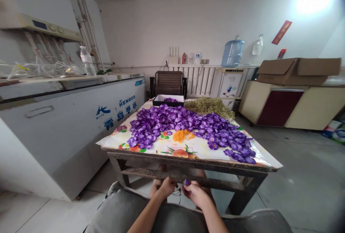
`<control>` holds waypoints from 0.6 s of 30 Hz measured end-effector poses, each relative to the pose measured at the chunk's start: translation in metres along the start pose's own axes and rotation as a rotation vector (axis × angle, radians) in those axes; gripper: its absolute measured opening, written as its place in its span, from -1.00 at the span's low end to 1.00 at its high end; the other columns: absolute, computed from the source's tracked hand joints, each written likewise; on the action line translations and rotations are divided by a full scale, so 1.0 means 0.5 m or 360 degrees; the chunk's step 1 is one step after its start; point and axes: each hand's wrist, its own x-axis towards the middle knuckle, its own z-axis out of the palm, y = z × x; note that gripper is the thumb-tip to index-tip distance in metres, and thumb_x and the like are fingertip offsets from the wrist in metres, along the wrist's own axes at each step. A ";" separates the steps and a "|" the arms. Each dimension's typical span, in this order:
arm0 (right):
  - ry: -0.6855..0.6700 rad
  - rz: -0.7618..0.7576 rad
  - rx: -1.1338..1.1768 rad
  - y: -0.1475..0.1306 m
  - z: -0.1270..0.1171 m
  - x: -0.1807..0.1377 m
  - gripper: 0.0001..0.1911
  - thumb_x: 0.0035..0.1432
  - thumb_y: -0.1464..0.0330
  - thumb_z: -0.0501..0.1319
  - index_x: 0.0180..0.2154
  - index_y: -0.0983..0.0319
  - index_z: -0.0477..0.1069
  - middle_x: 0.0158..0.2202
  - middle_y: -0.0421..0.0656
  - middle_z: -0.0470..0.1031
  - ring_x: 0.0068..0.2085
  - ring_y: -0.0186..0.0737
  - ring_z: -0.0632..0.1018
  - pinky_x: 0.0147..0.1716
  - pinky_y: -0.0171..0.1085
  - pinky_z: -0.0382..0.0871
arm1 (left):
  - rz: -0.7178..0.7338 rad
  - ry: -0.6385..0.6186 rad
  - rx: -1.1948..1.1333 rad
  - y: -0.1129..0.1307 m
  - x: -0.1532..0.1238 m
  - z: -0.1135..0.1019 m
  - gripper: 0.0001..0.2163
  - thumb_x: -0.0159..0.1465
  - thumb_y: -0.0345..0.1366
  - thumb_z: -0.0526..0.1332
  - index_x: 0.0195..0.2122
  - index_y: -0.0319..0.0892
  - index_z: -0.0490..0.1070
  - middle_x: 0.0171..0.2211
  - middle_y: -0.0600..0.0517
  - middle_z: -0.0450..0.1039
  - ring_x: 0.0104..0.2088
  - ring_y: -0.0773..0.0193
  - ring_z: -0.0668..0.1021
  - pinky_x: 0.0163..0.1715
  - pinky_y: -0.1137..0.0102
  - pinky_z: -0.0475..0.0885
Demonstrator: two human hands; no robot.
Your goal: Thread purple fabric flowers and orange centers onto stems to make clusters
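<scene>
Both my hands are low over my lap, in front of the table's near edge. My left hand (165, 187) is closed in a pinch on a thin wiry stem (177, 192) that hangs between the hands. My right hand (194, 192) is closed on a small purple flower piece (186, 182) at its fingertips. On the table (188, 163) ahead lies a wide heap of purple fabric flowers (185, 125), with a small pile of orange centres (182, 135) near its front.
A black tray (168, 100) with purple pieces and a heap of dry greenish stems (208, 106) sit at the table's far end. A white chest freezer (67, 128) stands on the left, a chair (168, 83) behind, cabinets with cardboard boxes (296, 71) on the right.
</scene>
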 end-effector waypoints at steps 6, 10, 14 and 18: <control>-0.0135 -0.0441 0.0153 -0.105 0.009 -0.074 -0.81 0.27 0.32 0.19 -0.14 0.30 0.41 -0.23 -0.15 0.51 -0.33 -0.29 0.55 -0.35 -0.24 0.50 | 0.0289 0.0100 0.0178 0.094 -0.034 -0.052 -0.77 0.32 -0.20 0.18 -0.13 -0.26 0.43 -0.16 0.00 0.48 -0.22 0.16 0.55 -0.23 0.23 0.50; -0.0165 -0.0749 0.0280 -0.168 0.014 -0.188 -0.66 -0.11 0.30 0.48 -0.32 0.31 0.45 -0.50 -0.22 0.51 -0.54 -0.35 0.48 -0.51 -0.32 0.39 | 0.0560 0.0092 0.0118 0.187 -0.119 -0.085 -0.75 0.32 -0.14 0.15 -0.32 -0.25 0.42 -0.39 0.07 0.42 -0.32 0.24 0.48 -0.26 0.35 0.39; -0.0141 -0.0937 0.0288 -0.215 0.009 -0.328 -0.73 -0.10 0.28 0.47 -0.43 0.24 0.45 -0.49 -0.21 0.53 -0.54 -0.36 0.48 -0.53 -0.36 0.35 | 0.0651 -0.0037 0.0053 0.264 -0.214 -0.089 -0.71 0.34 -0.05 0.08 -0.24 -0.18 0.40 -0.43 0.09 0.35 -0.38 0.30 0.39 -0.35 0.43 0.30; -0.0104 -0.1206 0.0158 -0.241 0.010 -0.419 -0.86 0.04 0.36 0.39 -0.49 0.21 0.49 -0.45 -0.21 0.51 -0.47 -0.37 0.49 -0.46 -0.39 0.37 | 0.0704 -0.0291 0.0285 0.294 -0.274 -0.062 -0.75 0.35 -0.11 0.08 -0.31 -0.14 0.42 -0.41 0.07 0.40 -0.35 0.27 0.41 -0.30 0.42 0.29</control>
